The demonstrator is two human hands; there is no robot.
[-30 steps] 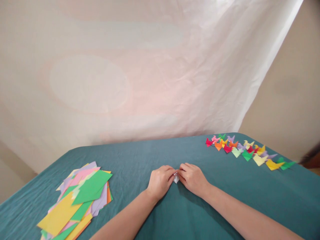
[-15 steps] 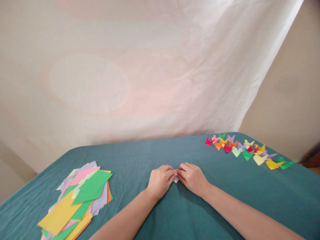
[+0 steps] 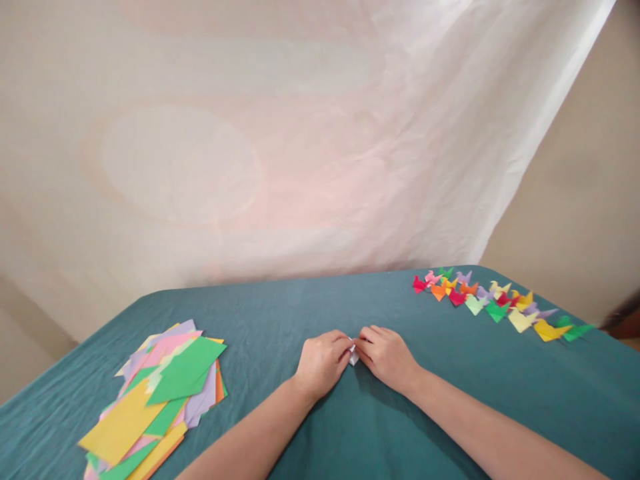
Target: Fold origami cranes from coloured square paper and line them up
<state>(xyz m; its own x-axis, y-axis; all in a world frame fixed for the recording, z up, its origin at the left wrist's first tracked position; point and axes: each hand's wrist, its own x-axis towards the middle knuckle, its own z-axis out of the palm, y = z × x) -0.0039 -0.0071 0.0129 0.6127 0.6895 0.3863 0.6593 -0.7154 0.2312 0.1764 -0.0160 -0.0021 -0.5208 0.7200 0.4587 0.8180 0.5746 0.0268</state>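
Note:
A small folded piece of paper [image 3: 354,358], whitish where it shows, is pinched between my two hands at the middle of the table. My left hand [image 3: 324,360] grips its left side with the fingers closed. From the right, my right hand [image 3: 386,355] holds it with thumb and fingers pressed together. Most of the paper is hidden behind the fingertips, so its full shape cannot be made out.
A loose pile of coloured paper sheets [image 3: 187,370] lies on the left of the green tablecloth [image 3: 280,307]. Several folded paper birds [image 3: 497,311] stand in rows at the far right. A pale sheet [image 3: 310,167] hangs behind the table.
Both hands keep their grip on the paper, with only a slight shift of the fingers. The whole view has moved a little.

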